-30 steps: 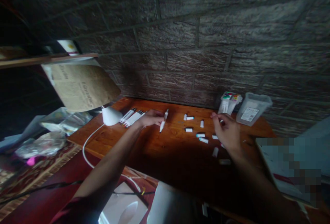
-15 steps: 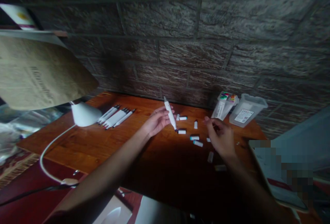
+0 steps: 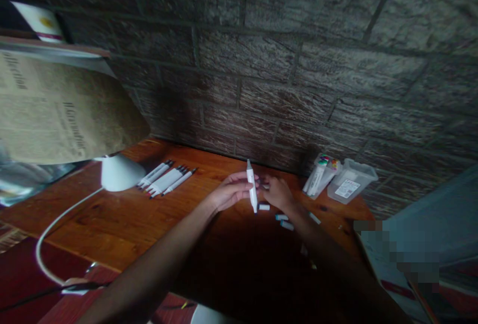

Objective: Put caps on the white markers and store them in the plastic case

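My left hand (image 3: 228, 193) holds a white marker (image 3: 252, 187) upright above the wooden table (image 3: 123, 214), fingers closed round its middle. My right hand (image 3: 277, 192) has come in beside it, fingers curled next to the marker; what it holds, if anything, is hidden. Several loose white marker caps (image 3: 282, 221) lie on the table just under and right of the hands. A row of white markers (image 3: 164, 178) lies to the left.
A white lamp base (image 3: 117, 173) with a white cord (image 3: 56, 224) stands at the left under a brown paper bag (image 3: 63, 115). A marker pack (image 3: 318, 173) and a clear plastic box (image 3: 349, 180) lean by the brick wall. Papers lie at the right.
My left hand lifted the marker off the table and stood it upright. My right hand left the caps at the right and moved left to meet it. The view shifted.
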### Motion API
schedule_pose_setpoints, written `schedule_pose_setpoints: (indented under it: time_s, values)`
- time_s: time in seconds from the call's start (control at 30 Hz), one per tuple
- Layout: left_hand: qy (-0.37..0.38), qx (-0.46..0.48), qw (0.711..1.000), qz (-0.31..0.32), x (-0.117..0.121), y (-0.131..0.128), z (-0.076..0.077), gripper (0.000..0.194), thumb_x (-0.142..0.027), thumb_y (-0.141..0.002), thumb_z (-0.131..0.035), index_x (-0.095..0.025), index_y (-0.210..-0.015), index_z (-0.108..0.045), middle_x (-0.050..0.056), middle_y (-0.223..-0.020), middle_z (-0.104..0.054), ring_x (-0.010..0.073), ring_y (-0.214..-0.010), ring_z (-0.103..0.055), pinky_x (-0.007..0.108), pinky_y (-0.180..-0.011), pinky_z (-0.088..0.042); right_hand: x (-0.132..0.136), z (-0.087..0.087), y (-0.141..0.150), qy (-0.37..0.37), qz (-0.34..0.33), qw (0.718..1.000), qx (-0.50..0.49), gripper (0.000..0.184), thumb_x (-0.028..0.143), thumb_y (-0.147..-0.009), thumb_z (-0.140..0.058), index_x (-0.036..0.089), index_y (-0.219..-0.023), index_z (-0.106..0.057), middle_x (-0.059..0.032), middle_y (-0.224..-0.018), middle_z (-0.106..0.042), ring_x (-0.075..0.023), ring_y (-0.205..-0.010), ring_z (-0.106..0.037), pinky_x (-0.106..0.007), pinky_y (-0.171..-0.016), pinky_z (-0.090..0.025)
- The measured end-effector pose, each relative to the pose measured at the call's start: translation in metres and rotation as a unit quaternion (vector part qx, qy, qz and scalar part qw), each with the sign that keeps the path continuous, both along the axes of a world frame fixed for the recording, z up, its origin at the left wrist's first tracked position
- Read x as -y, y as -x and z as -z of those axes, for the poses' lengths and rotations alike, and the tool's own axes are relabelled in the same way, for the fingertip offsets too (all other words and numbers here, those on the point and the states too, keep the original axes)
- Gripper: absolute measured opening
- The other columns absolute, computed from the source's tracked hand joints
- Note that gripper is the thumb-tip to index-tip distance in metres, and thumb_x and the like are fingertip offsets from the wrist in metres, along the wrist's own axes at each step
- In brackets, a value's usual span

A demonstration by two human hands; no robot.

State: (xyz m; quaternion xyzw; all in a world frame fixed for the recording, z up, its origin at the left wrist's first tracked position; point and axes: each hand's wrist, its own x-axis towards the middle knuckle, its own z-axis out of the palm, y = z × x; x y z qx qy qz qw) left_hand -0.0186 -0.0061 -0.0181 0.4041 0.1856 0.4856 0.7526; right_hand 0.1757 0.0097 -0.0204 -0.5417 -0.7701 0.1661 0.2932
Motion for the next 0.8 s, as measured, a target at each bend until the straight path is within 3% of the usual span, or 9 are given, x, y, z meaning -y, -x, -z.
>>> schedule_pose_setpoints:
  time_s: [0.17,0.27,0.4,0.57,0.67,0.8]
  values:
    - [-0.012,-0.029,0.999,0.029,0.004,0.0,0.002,0.033,-0.017,-0.064,-0.089,-0.012,-0.095,-0.078,0.009,-0.085,-0.078,0.017,-0.075,-0.074,0.026,-0.074,-0.06,-0.018,0.003,0.016,0.039,-0.003,0.999,-0.025,0.006,0.02,-0.078,-0.07,0.021,-0.082,-0.075,-0.0085,-0.086,-0.079,-0.0266,-0.091,-0.074,-0.037,-0.088,-0.052]
    - [-0.018,-0.044,0.998,0.048,0.006,0.0,0.001,0.034,-0.02,-0.064,-0.09,-0.012,-0.094,-0.078,0.011,-0.085,-0.078,0.0179,-0.076,-0.074,0.028,-0.075,-0.06,-0.014,-0.003,0.002,0.045,-0.017,0.995,-0.087,0.018,0.027,-0.086,-0.061,0.021,-0.098,-0.073,-0.0073,-0.097,-0.078,-0.0232,-0.092,-0.073,-0.036,-0.085,-0.053]
    - [-0.021,-0.062,0.995,0.078,0.01,-0.003,-0.001,0.038,-0.021,-0.06,-0.093,-0.012,-0.094,-0.079,0.01,-0.083,-0.079,0.019,-0.075,-0.074,0.03,-0.075,-0.06,0.01,-0.029,-0.023,0.022,-0.017,0.982,-0.184,0.039,0.04,-0.094,-0.05,0.022,-0.128,-0.06,-0.0061,-0.109,-0.073,-0.0189,-0.101,-0.067,-0.035,-0.092,-0.051]
    - [-0.027,-0.105,0.987,0.116,0.016,-0.01,-0.004,0.034,-0.02,-0.063,-0.091,-0.012,-0.094,-0.079,0.01,-0.083,-0.079,0.0181,-0.073,-0.074,0.028,-0.074,-0.059,0.04,-0.062,-0.029,0.003,-0.076,0.932,-0.355,0.029,0.039,-0.087,-0.068,0.028,-0.114,-0.061,0.0015,-0.092,-0.069,-0.0147,-0.089,-0.064,-0.03,-0.086,-0.05]
    - [-0.049,-0.13,0.983,0.121,0.017,-0.01,-0.006,0.033,-0.022,-0.063,-0.091,-0.014,-0.094,-0.08,0.009,-0.083,-0.079,0.0155,-0.07,-0.073,0.026,-0.072,-0.058,0.044,-0.069,-0.025,0.023,-0.104,0.925,-0.364,0.027,0.036,-0.086,-0.07,0.026,-0.109,-0.059,0.0014,-0.091,-0.071,-0.0141,-0.088,-0.066,-0.029,-0.084,-0.051]
    - [-0.066,-0.14,0.981,0.113,0.018,-0.008,-0.005,0.031,-0.023,-0.065,-0.089,-0.014,-0.093,-0.079,0.01,-0.083,-0.079,0.0174,-0.071,-0.073,0.029,-0.073,-0.058,0.047,-0.069,-0.024,0.035,-0.131,0.94,-0.312,0.027,0.036,-0.088,-0.067,0.024,-0.11,-0.061,-0.0003,-0.092,-0.074,-0.0146,-0.088,-0.07,-0.029,-0.082,-0.053]
